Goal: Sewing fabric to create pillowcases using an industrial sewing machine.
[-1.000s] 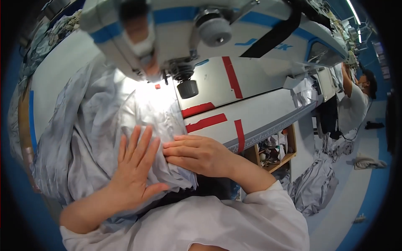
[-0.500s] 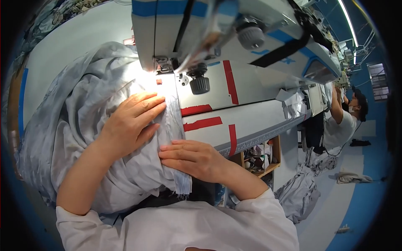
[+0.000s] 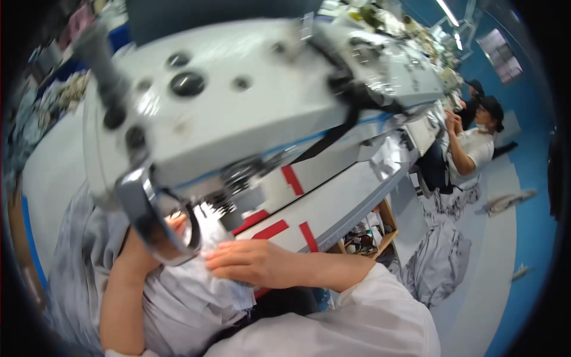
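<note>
A white sewing machine with blue trim fills the upper middle. Under its needle end lies a pale grey cloth, bunched at the left, with a frayed edge on its right. My left hand rests on the cloth, mostly behind a shiny curved guard; a bit of finger shows past it, too little to read the grip. My right hand lies on the cloth's right edge, its fingers stretched out and close together. Motion blurs the machine's head, and the needle cannot be made out.
Red tape strips mark the machine bed. Below the table edge is a wooden drawer with small items. Grey cloth is heaped at the right. Another person works farther off at the right. Piled fabric lies at the far left.
The view has shifted, so the machine's top now shows and its head covers much of my left hand. Both hands remain on the cloth; my right hand appears lower and further left.
</note>
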{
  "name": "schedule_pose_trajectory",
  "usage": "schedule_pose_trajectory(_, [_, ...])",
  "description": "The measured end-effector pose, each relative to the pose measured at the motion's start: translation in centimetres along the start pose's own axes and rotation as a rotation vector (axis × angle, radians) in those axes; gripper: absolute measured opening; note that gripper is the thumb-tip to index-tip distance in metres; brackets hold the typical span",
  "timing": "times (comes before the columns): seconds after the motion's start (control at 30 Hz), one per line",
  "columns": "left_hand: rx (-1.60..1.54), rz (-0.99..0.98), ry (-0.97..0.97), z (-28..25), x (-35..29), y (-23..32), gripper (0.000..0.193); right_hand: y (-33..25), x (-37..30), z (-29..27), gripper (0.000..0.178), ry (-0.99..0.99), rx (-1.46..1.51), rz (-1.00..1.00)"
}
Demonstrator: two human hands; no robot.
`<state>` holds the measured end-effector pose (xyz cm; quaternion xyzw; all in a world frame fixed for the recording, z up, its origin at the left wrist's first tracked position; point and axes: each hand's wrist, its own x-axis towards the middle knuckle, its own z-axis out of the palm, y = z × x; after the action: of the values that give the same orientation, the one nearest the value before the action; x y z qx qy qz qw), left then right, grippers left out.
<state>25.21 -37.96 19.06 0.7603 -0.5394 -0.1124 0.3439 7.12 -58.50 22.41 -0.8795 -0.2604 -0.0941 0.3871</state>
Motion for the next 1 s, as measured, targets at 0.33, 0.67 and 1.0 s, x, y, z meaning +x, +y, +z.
schedule_pose_trajectory(0.33, [0.032, -0.256, -0.311, -0.4, -1.8, 15.5, 0.090, -2.1, -0.8, 0.3, 0.028, 0.044, -0.283, -0.034])
schedule_pose_trajectory(0.67, [0.065, -0.016, 0.147, 0.4, -3.0, 12.0, 0.047, -2.5, -1.7, 1.1, 0.039, 0.100, -0.251, -0.047])
schedule_pose_trajectory(1.0, [0.288, 0.019, -0.043, 0.3, -1.3, 7.6, 0.043, -2.2, -0.2, 0.0, 0.034, 0.049, -0.208, 0.026])
